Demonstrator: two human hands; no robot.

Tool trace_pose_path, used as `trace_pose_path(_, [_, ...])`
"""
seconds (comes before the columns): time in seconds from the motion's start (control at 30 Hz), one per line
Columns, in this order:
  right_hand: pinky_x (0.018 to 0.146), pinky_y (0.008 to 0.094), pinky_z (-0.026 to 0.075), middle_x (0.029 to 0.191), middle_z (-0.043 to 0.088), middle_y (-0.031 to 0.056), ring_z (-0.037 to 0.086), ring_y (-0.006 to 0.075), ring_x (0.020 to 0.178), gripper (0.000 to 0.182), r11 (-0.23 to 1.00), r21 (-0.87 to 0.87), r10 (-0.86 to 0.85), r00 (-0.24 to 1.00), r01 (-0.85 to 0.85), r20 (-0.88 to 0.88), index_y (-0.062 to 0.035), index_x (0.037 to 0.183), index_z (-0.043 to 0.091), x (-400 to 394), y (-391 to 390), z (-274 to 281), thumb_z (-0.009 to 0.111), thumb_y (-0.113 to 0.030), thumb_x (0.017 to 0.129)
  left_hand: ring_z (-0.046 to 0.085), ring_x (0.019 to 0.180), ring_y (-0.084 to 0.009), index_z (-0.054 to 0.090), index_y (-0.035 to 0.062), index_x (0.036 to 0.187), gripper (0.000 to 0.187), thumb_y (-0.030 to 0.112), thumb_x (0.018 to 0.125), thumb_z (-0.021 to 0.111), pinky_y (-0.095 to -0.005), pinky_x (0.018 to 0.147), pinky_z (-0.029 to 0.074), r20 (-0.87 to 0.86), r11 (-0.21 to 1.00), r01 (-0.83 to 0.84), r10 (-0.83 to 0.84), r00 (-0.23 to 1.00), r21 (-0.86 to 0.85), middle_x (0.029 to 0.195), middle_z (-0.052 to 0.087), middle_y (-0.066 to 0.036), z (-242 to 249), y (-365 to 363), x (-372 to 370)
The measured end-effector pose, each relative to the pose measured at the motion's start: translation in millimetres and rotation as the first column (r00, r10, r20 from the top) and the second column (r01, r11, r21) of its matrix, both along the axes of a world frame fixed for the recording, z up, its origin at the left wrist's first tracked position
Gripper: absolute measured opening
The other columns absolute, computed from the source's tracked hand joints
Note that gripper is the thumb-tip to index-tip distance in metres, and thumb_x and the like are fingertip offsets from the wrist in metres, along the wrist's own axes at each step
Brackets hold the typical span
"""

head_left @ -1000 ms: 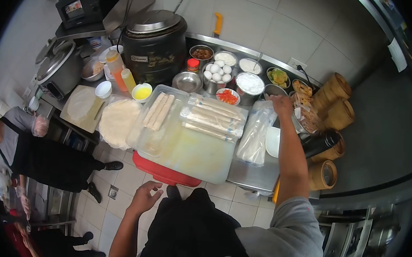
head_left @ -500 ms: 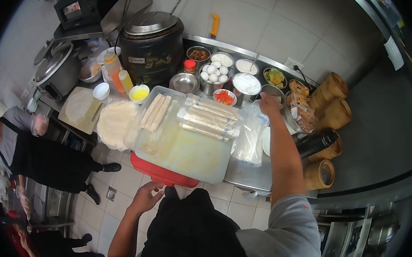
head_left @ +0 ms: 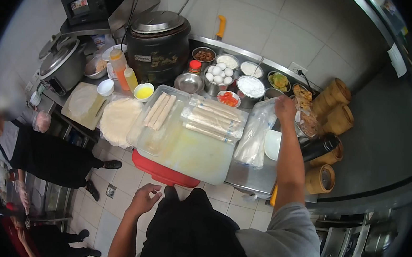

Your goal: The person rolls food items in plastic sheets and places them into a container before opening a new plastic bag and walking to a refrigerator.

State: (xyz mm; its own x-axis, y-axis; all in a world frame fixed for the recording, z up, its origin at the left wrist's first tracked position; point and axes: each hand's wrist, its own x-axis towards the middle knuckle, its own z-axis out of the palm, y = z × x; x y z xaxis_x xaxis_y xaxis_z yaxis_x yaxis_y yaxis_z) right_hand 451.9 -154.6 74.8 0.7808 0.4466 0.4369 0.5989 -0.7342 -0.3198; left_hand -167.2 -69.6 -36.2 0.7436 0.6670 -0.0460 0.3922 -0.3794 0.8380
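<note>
My right hand [head_left: 285, 108] is closed on the top edge of a clear plastic bag [head_left: 254, 136], which hangs from the fingers and lies on the steel counter beside the white cutting board [head_left: 199, 156]. My left hand [head_left: 145, 198] is held low in front of the apron, fingers apart and nothing in them, close to the red tray [head_left: 162, 172]. Wrapped long rolls [head_left: 214, 118] rest along the board's far side. To their left, a clear plastic container [head_left: 153, 141] holds a few pale rolls [head_left: 160, 111].
Behind stand a bowl of eggs [head_left: 219, 75], a flour bowl [head_left: 250, 86] and a black soup pot [head_left: 157, 46]. Flat dough [head_left: 120, 121] lies left. A white dish [head_left: 272, 145] sits under my right arm; bamboo steamers [head_left: 332, 97] stand right. Other people [head_left: 51, 156] are at the left.
My right hand has shifted slightly right, and the plastic bag's top is now raised and gathered toward it. The view has moved slightly. My left hand stays nearly in place.
</note>
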Motion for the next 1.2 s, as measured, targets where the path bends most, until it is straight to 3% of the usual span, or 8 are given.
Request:
trace_pose_path(0.1, [0.083,0.0515,0.052,0.1,0.071,0.0212,0.067,0.0417,0.095,0.022,0.995,-0.055,0.079,0.997,-0.078,0.008,-0.0085,0.097,0.072,-9,-11,27,0.06,-0.025,0.089,0.067,0.088,-0.0203,0.069,0.0013,0.11,0.022,0.008,0.089,0.074,-0.0321,0.08,0.053,-0.003,1.0,0.008,-0.008,1.0,-0.027,0.101,0.069,-0.011,13,0,8])
trace_pose_path(0.37, [0.082,0.0472,0.05,0.09,0.069,0.0176,0.064,0.0401,0.089,0.017,0.951,0.292,-0.008,0.935,-0.103,0.353,-0.003,0.091,0.067,-18,-49,96,0.066,-0.019,0.088,0.067,0.091,-0.0201,0.069,0.0019,0.111,0.023,0.009,0.09,0.074,-0.0325,0.079,0.053,0.014,0.998,0.059,-0.059,0.998,-0.004,0.101,0.07,-0.011,10,-3,18])
trace_pose_path(0.57, [0.084,0.0382,0.049,0.094,0.067,0.0153,0.064,0.0336,0.089,0.017,0.791,0.553,0.226,0.965,-0.261,0.132,-0.0026,0.086,0.061,-95,-80,136,0.071,-0.015,0.081,0.07,0.093,-0.0248,0.069,0.0038,0.118,0.031,0.013,0.089,0.074,-0.0334,0.082,0.054,0.063,0.994,0.107,-0.107,0.992,0.003,0.105,0.071,-0.015,35,-14,42])
trace_pose_path(0.7, [0.09,0.0429,0.049,0.1,0.067,0.0125,0.065,0.0321,0.101,0.025,0.526,0.39,0.667,0.651,-0.756,0.362,-0.0097,0.082,0.058,-206,-61,73,0.071,0.002,0.064,0.065,0.11,-0.0192,0.062,0.0011,0.127,0.037,0.018,0.095,0.069,-0.0332,0.092,0.052,0.236,0.956,0.177,-0.121,0.964,-0.235,0.116,0.07,-0.012,56,-25,78])
trace_pose_path(0.77, [0.094,0.0516,0.047,0.108,0.065,0.014,0.063,0.0338,0.108,0.025,0.405,0.244,0.845,0.463,-0.881,0.267,-0.0088,0.083,0.058,-270,-49,35,0.071,-0.002,0.064,0.063,0.111,-0.0191,0.052,0.002,0.139,0.047,0.021,0.098,0.066,-0.0339,0.092,0.053,0.358,0.872,0.173,0.003,0.934,-0.459,0.124,0.066,-0.011,22,-16,98])
trace_pose_path(0.87, [0.099,0.0474,0.044,0.113,0.063,0.0117,0.057,0.0303,0.117,0.021,0.229,0.101,0.967,0.239,-0.968,0.093,-0.0083,0.088,0.06,-334,-37,-29,0.072,-0.006,0.07,0.063,0.107,-0.0196,0.041,0.0016,0.146,0.06,0.024,0.097,0.067,-0.0331,0.089,0.053,0.379,0.801,0.098,0.169,0.91,-0.591,0.129,0.061,-0.013,43,-2,127])
trace_pose_path(1.07, [0.091,0.0369,0.044,0.106,0.062,0.0085,0.057,0.0246,0.105,0.011,0.184,-0.01,0.983,0.184,-0.983,-0.022,-0.0094,0.093,0.064,-359,-52,-98,0.062,-0.011,0.082,0.065,0.097,-0.0211,0.048,-0.0025,0.14,0.07,0.031,0.087,0.079,-0.0304,0.076,0.053,0.07,0.911,-0.153,0.194,0.978,-0.384,0.127,0.061,-0.016,22,5,161])
trace_pose_path(1.2, [0.088,0.036,0.044,0.103,0.061,0.0076,0.057,0.024,0.104,0.012,0.216,0.029,0.971,0.212,-0.976,-0.114,-0.0092,0.094,0.064,-357,-65,-114,0.06,-0.01,0.083,0.066,0.082,-0.0171,0.061,-0.0056,0.117,0.052,0.026,0.082,0.083,-0.0287,0.07,0.053,0.001,0.949,-0.14,0.147,0.989,-0.283,0.099,0.07,-0.013,-55,20,168])
